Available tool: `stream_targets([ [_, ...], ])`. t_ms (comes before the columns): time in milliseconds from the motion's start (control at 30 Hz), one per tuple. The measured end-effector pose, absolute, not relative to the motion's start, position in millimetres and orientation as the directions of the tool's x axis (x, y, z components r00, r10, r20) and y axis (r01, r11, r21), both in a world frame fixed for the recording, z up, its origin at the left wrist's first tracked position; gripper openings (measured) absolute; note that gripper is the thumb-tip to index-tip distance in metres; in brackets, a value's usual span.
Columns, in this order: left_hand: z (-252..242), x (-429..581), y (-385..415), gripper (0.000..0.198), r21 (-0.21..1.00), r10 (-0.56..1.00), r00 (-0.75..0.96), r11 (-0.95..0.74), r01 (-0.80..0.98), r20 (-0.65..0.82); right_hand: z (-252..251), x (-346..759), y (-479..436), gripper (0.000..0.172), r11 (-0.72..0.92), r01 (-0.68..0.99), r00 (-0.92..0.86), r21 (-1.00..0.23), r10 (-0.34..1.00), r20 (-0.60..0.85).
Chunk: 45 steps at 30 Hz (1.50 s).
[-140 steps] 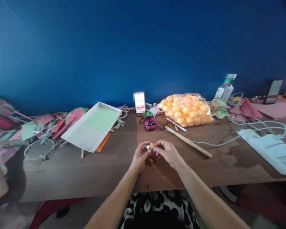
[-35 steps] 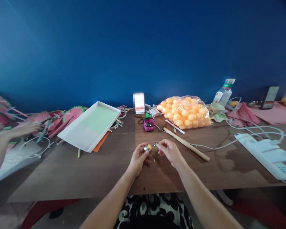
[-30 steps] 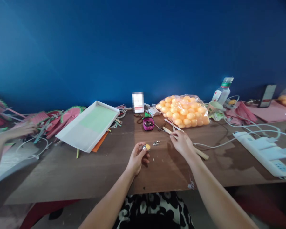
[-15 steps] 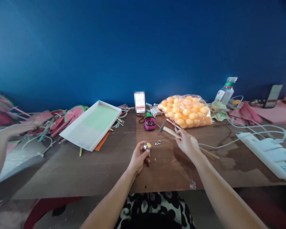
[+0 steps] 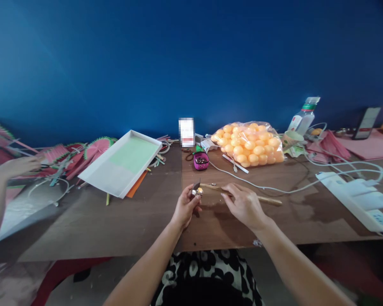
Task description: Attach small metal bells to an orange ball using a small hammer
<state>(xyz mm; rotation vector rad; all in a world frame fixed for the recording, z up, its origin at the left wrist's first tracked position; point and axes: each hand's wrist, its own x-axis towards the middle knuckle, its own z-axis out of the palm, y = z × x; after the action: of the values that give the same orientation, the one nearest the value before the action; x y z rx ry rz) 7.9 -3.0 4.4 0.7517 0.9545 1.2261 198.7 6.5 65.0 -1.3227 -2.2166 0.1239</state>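
Step looked like tapping: left hand [image 5: 185, 207] pinched a ball [image 5: 198, 191] w/ metal fitting just above the table [image 5: 130, 221], fingers curled. Right hand [image 5: 245, 205] gripped the hammer [image 5: 239, 194] mid-handle, palm down, head right at the ball. Next move prob. needs a light, square strike w/ fingers kept off.

The small orange ball [image 5: 198, 191] with a silver cap sits between fingertips; the wooden-handled hammer [image 5: 239, 195] lies level, its head touching it.
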Motion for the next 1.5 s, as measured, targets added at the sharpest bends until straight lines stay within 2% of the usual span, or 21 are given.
stream_targets([
  [300,5,9,-3,0.053,0.888,0.979,0.054,0.199,-0.415,-0.194,70,196,5,0.017,0.511,0.809,-0.387,-0.289,0.835,0.392],
  [533,1,8,-4,0.048,0.904,0.982,0.073,0.19,-0.382,-0.176,70,196,7,0.018,0.495,0.812,-0.361,-0.308,0.841,0.403],
  [633,1,8,-4,0.05,0.899,0.977,0.091,0.211,-0.383,-0.191,69,198,6,0.019,0.499,0.793,-0.333,-0.351,0.836,0.436],
  [833,0,8,-4,0.05,0.898,0.98,0.082,0.197,-0.393,-0.179,70,202,4,0.018,0.492,0.798,-0.343,-0.347,0.845,0.411],
  [1233,1,8,-4,0.053,0.917,0.983,0.081,0.182,-0.355,-0.164,75,204,0,0.021,0.57,0.772,-0.448,-0.282,0.802,0.394],
  [1400,-1,7,-4,0.051,0.9,0.984,0.082,0.18,-0.397,-0.161,71,208,7,0.021,0.521,0.764,-0.39,-0.38,0.842,0.372],
  [1500,-2,6,-4,0.052,0.899,0.984,0.086,0.176,-0.4,-0.154,63,221,23,0.021,0.432,0.765,-0.268,-0.478,0.888,0.374],
])
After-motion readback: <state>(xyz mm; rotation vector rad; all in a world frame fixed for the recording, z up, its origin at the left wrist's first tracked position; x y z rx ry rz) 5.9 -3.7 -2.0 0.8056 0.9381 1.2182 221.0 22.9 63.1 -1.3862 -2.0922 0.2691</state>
